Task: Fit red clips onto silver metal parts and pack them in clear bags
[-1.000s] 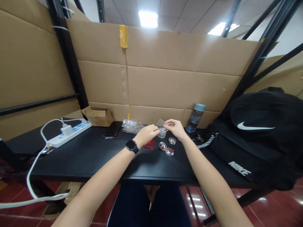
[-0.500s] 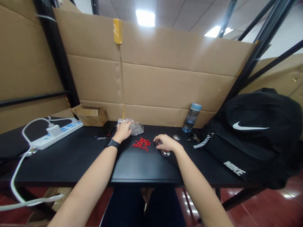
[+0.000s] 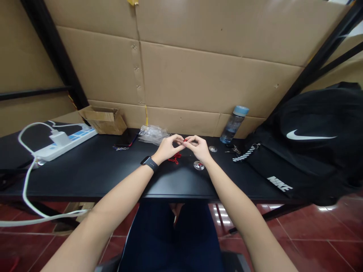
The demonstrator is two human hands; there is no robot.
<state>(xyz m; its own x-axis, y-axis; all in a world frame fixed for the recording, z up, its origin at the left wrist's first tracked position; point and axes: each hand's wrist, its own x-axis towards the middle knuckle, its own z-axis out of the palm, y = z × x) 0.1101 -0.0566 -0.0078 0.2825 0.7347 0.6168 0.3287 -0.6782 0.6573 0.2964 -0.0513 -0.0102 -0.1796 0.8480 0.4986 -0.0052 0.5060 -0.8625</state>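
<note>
My left hand (image 3: 169,147) and my right hand (image 3: 200,147) meet above the black table, fingertips pinched together. Between them shows a small red piece (image 3: 185,140), too small to name; both hands seem to grip it. Under my left hand lie loose red cords (image 3: 174,158), partly covered by the fingers. Just below my right hand rests a clear round dish (image 3: 199,165) with a bit of red in it. A second clear round piece (image 3: 213,149) lies to its right. Behind my left hand is a crumpled clear plastic bag (image 3: 153,135).
At the left are a white power strip (image 3: 68,145) with cables, a small cardboard box (image 3: 106,121) and a dark phone (image 3: 126,138). To the right stand a blue-capped bottle (image 3: 233,126), keys (image 3: 235,150) and a black backpack (image 3: 309,158). A cardboard wall (image 3: 198,75) closes the back.
My left hand has left the plastic bag and come right to meet my right hand. My right hand has moved off the clear dish, and a red piece now shows between the fingertips.
</note>
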